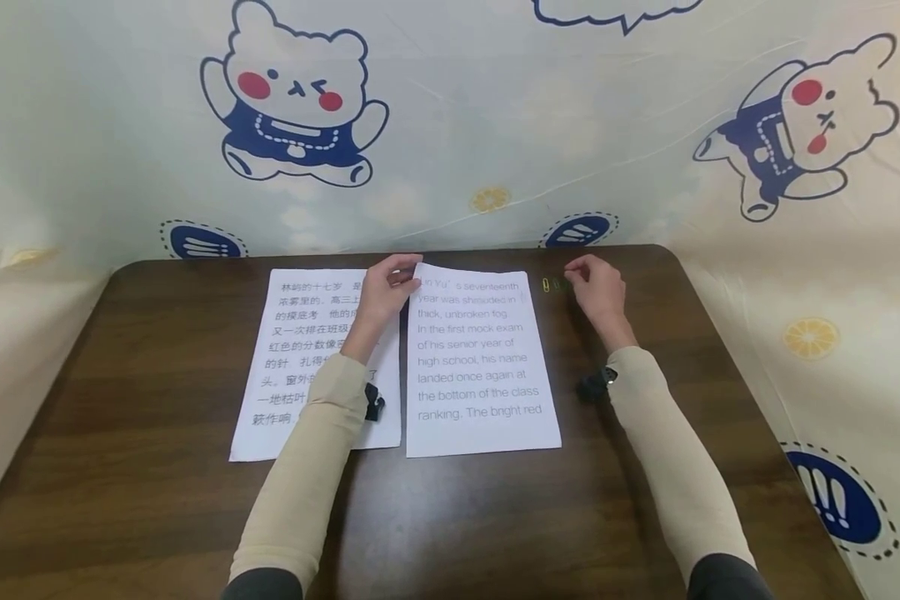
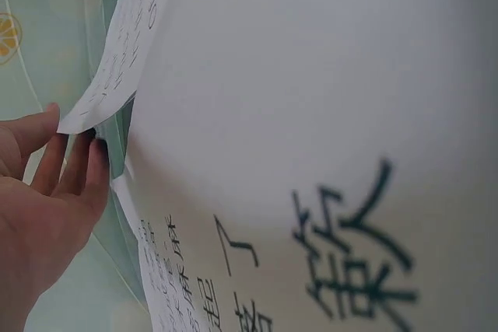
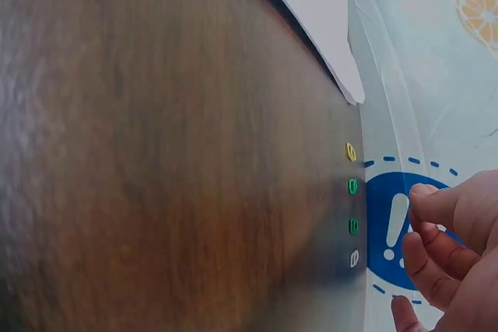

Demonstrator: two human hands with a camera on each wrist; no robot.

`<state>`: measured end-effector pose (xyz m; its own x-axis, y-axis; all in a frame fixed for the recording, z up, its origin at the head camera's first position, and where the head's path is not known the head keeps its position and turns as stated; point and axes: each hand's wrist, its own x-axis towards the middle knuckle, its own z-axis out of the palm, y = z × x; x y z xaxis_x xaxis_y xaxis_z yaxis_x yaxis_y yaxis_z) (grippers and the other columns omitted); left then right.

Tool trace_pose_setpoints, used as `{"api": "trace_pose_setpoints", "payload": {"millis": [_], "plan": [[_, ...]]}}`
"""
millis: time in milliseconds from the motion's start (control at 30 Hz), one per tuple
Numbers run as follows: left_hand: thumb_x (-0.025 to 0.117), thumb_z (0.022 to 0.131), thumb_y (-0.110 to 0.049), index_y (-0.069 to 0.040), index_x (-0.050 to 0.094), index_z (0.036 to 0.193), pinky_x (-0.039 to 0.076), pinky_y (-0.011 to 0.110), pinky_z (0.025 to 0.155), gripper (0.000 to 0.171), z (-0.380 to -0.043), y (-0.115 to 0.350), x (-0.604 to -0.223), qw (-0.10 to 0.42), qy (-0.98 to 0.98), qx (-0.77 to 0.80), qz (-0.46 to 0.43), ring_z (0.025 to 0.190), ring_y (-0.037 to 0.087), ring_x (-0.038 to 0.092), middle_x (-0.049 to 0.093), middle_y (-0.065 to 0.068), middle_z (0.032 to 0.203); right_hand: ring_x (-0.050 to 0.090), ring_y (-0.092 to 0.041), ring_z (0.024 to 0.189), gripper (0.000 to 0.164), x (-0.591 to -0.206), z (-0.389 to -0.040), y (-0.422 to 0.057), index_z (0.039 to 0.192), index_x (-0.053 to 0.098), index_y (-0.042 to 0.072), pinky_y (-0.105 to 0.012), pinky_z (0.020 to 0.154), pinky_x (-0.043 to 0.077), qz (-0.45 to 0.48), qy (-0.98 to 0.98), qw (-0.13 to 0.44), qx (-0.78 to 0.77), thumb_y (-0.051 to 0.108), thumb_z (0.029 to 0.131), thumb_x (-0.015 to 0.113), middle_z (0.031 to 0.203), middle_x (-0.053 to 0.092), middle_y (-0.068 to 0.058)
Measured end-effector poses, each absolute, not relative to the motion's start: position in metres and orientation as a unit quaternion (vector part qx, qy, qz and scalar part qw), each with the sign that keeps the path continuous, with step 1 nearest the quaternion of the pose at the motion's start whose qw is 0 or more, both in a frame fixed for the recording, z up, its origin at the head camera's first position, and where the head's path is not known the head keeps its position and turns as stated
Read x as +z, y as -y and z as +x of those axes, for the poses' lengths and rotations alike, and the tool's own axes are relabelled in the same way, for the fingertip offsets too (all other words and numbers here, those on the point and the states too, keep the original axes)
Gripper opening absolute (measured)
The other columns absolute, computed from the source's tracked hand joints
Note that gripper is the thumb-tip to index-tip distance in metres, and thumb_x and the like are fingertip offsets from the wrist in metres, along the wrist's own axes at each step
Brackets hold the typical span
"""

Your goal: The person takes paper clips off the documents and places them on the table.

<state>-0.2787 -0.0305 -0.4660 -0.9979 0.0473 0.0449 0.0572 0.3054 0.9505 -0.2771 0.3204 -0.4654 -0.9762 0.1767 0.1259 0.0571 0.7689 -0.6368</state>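
My left hand point(image 1: 382, 293) pinches the top left corner of a white page of English text point(image 1: 476, 358), thumb on one face and fingers behind. That corner is lifted and curls up in the left wrist view. Beneath my left forearm lies a second page, printed in Chinese point(image 1: 300, 333). My right hand point(image 1: 598, 292) hovers by a short row of paper clips, its fingers loosely bent and nothing visible between them. The row shows a yellow clip point(image 3: 351, 152), two green ones point(image 3: 352, 186) and a white one point(image 3: 354, 259).
Both pages and the clips lie on a dark brown wooden table point(image 1: 450, 517), toward its far edge. Behind and to the right hangs a pale curtain point(image 1: 435, 125) with cartoon bears and orange slices.
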Motion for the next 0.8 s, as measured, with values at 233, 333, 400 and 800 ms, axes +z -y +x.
{"api": "trace_pose_setpoints", "payload": {"millis": [233,333,400,800], "plan": [[0.068,0.094,-0.007,-0.016,0.062,0.136,0.042,0.035,0.117,0.043,-0.281,0.038,-0.467,-0.005,0.821,-0.571,-0.03,0.143,0.023,0.049,0.058,0.003,0.147,0.06,-0.032,0.095,0.022,-0.467,-0.277,-0.316,0.116,0.067,0.006,-0.046,0.087,0.05,-0.048,0.936,0.083,0.337,0.02,0.102,0.059,0.11,0.069,-0.017],[0.068,0.095,-0.012,-0.018,0.061,0.136,0.043,0.037,0.116,0.043,-0.28,0.043,-0.467,-0.011,0.831,-0.556,-0.024,0.142,0.024,0.05,0.056,0.002,0.149,0.06,-0.032,0.095,0.022,-0.467,-0.277,-0.314,0.116,0.068,0.005,-0.047,0.087,0.05,-0.041,0.937,0.087,0.335,0.02,0.102,0.059,0.11,0.069,-0.017],[0.068,0.095,-0.015,-0.019,0.061,0.137,0.044,0.038,0.115,0.042,-0.279,0.046,-0.466,-0.014,0.837,-0.547,-0.023,0.141,0.026,0.051,0.055,0.003,0.15,0.06,-0.032,0.096,0.024,-0.466,-0.276,-0.312,0.117,0.067,0.006,-0.047,0.088,0.052,-0.036,0.938,0.09,0.332,0.021,0.102,0.059,0.112,0.069,-0.017],[0.062,0.1,-0.027,-0.017,0.048,0.148,0.033,0.049,0.122,0.051,-0.272,0.08,-0.447,0.004,0.899,-0.434,-0.057,0.148,0.029,0.039,0.043,0.007,0.158,0.057,-0.034,0.124,0.037,-0.457,-0.278,-0.303,0.131,0.061,0.005,-0.051,0.108,0.047,0.017,0.943,0.116,0.313,0.028,0.103,0.056,0.134,0.063,-0.017]]}}
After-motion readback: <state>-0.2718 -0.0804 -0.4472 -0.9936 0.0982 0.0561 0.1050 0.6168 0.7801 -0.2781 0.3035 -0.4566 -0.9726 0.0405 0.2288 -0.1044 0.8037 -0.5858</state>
